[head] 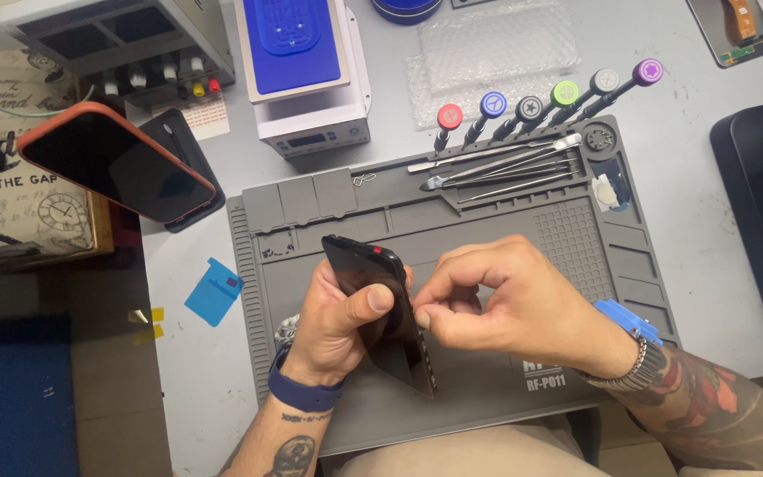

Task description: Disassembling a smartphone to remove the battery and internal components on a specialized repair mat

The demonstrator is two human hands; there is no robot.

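The black phone [380, 309] stands tilted on edge above the grey mat [487, 221]. Its dark screen is unlit. A red spot shows near its top.

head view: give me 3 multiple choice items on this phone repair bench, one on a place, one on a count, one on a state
1. Where does the orange-cased phone lie?
A. on the grey mat
B. to the upper left, off the mat
C. on the blue-topped machine

2. How many screwdrivers with coloured round caps stand in a row at the mat's top edge?
A. three
B. six
C. nine

3. How is the black phone held?
A. flat on the mat, untouched
B. gripped in the left hand, tilted on edge, with the right hand pinching at its side
C. in the right hand alone

Key: 1 B, it rests beyond the grey mat near the left edge; 2 B, six caps show: red, blue, grey, green, grey, purple; 3 B, the left thumb lies across it while right fingertips meet at its edge.
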